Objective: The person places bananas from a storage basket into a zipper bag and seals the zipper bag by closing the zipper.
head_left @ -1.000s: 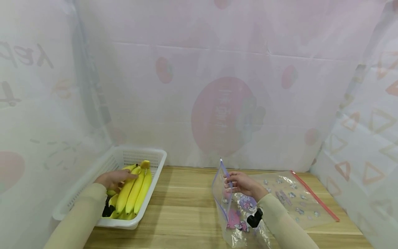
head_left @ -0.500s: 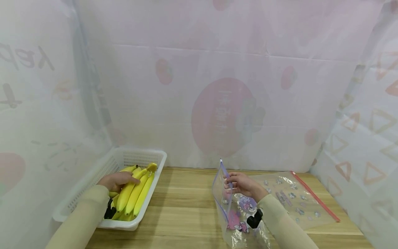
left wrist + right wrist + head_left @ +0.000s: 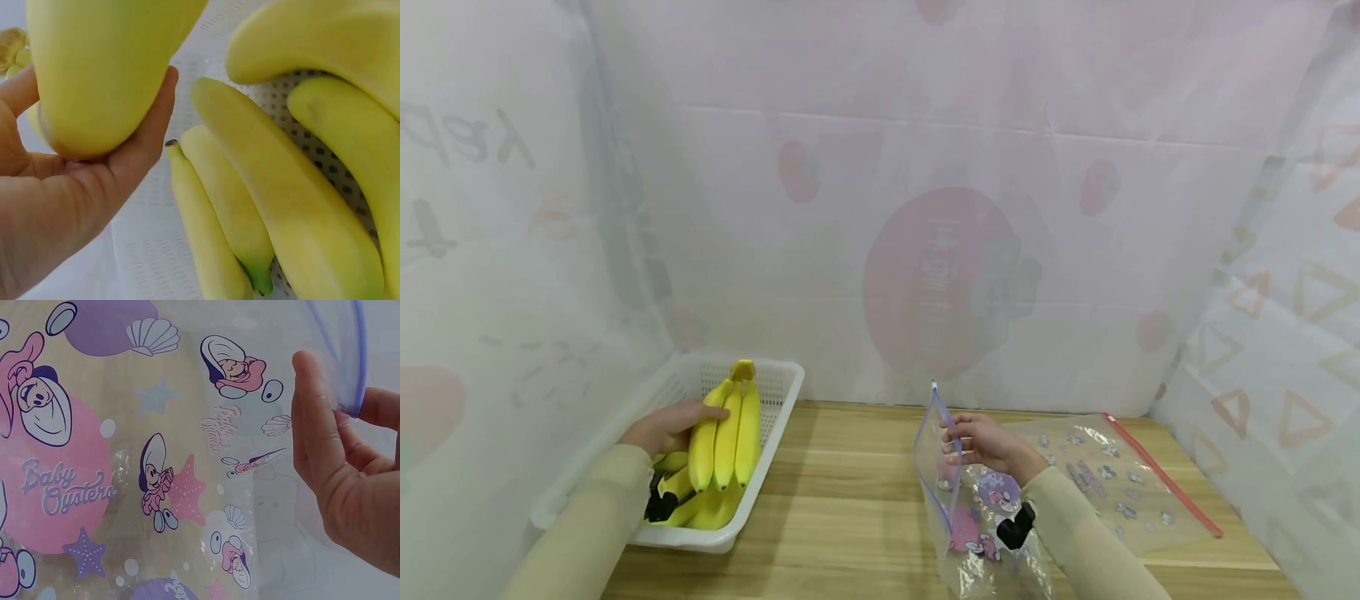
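Head view shows the left hand (image 3: pixel 664 427) gripping a bunch of bananas (image 3: pixel 727 429), fingers curled round it, the bunch raised partly above the white basket (image 3: pixel 772 377) where more bananas (image 3: pixel 700 508) lie. The right hand (image 3: pixel 983 444) pinches the rim of a printed clear bag (image 3: pixel 958 508), holding its mouth upright and open above the table (image 3: pixel 842 508); another bag (image 3: pixel 1112 483) lies flat behind. The step in hand looks like lifting fruit out, and the next move likely calls for carrying the bunch across to the open bag mouth.
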The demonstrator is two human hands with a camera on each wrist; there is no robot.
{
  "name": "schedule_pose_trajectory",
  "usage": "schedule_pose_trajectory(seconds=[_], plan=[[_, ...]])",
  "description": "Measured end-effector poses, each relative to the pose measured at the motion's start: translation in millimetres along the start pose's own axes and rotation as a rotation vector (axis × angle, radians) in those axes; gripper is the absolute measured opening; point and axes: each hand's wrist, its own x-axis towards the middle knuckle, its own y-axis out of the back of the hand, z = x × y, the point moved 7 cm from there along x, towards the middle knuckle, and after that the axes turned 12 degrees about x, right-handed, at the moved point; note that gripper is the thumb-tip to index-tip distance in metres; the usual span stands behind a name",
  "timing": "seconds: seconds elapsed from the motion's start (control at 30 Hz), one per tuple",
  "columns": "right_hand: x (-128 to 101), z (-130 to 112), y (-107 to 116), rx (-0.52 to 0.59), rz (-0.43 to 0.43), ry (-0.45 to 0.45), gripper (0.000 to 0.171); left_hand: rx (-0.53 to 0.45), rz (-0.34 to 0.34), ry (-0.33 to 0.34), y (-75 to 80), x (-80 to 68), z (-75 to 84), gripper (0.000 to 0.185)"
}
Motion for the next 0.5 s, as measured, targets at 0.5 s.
schedule_pose_trajectory(seconds=[0.5], plan=[[1.9,-0.6,-0.5,-0.018,0.011,0.006,0.033,-0.268,0.021,-0.12,-0.1,-5.2,26.3,0.036]])
